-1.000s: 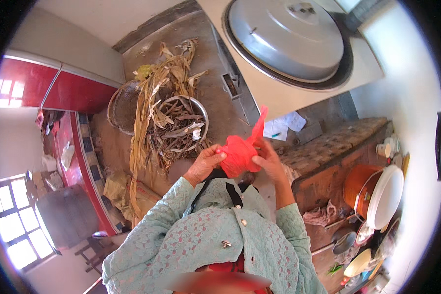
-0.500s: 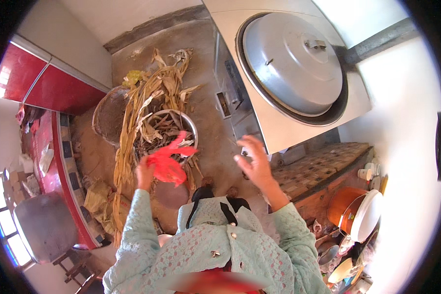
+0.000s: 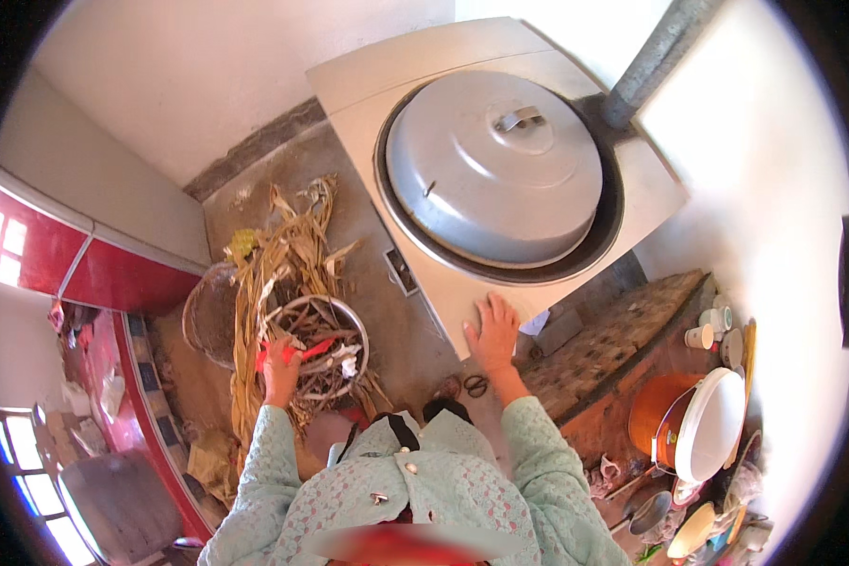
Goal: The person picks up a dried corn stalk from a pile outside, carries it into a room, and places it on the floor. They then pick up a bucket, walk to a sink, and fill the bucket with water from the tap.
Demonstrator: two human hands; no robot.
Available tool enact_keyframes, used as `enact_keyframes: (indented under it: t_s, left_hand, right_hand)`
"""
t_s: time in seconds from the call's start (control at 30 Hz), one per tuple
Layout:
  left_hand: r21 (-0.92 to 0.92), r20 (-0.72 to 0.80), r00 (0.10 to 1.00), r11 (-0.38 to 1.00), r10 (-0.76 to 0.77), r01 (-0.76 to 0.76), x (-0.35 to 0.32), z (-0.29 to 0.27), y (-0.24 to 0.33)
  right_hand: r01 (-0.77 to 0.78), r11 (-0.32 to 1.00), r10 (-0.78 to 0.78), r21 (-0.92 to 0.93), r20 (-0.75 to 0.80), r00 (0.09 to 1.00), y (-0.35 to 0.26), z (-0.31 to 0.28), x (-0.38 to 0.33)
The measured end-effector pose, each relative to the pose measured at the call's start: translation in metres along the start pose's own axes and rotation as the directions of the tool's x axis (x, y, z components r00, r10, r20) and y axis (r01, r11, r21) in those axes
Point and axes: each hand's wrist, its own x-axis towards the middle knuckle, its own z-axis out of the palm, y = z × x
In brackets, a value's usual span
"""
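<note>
My left hand (image 3: 281, 372) is closed on a crumpled red plastic bag (image 3: 317, 350), low over a metal-rimmed basin (image 3: 362, 330). Broken sticks and dry plant stalks (image 3: 325, 377) fill the basin, and a small white scrap (image 3: 349, 365) lies among them. Long dry corn leaves (image 3: 255, 274) hang along the basin's left side. My right hand (image 3: 493, 332), fingers spread and holding nothing, rests on the near corner of the pale stove top (image 3: 467, 300). A large metal lid (image 3: 491, 179) covers the wok set into that stove.
Behind the leaves stands a dark woven basket (image 3: 208, 316). A brick ledge (image 3: 618, 344) runs right of the stove, with an orange bucket (image 3: 658, 415) under a white lid beyond it. Red cabinets (image 3: 127, 288) stand at left. A dark looped object (image 3: 476, 385) lies near my feet.
My left hand has lowered the red bag toward the sticks, and the bag is more bunched up. My right hand has come down from the air onto the stove corner. The view has shifted.
</note>
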Motion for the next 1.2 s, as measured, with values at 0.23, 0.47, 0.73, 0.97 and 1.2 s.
enact_keyframes:
  t_s: [0.23,0.47,0.73,0.97,1.2]
  left_hand:
    - [-0.194,-0.035,0.95,0.93,0.312,-0.312,0.102,0.031,0.155]
    - [-0.325,-0.086,0.76,0.703,0.644,-0.633,0.229,0.122,0.326]
    - [-0.041,0.048,0.76,0.762,0.648,-0.647,0.339,0.221,0.424]
    - [0.039,0.206,0.783,0.795,0.587,-0.606,0.365,0.224,0.442]
    - [-0.06,0.256,0.76,0.795,0.597,-0.604,0.384,0.208,0.435]
  right_hand:
    - [-0.01,0.999,0.009,0.033,0.028,1.0,-0.012,0.001,0.001]
    - [-0.05,0.999,0.05,0.006,0.059,0.997,-0.001,-0.006,0.01]
    - [-0.101,0.994,0.105,-0.03,0.146,0.984,-0.005,-0.004,0.013]
    - [-0.153,0.986,0.161,-0.062,0.175,0.971,-0.013,0.0,0.022]
    - [-0.174,0.982,0.185,-0.072,0.199,0.962,-0.015,0.002,0.025]
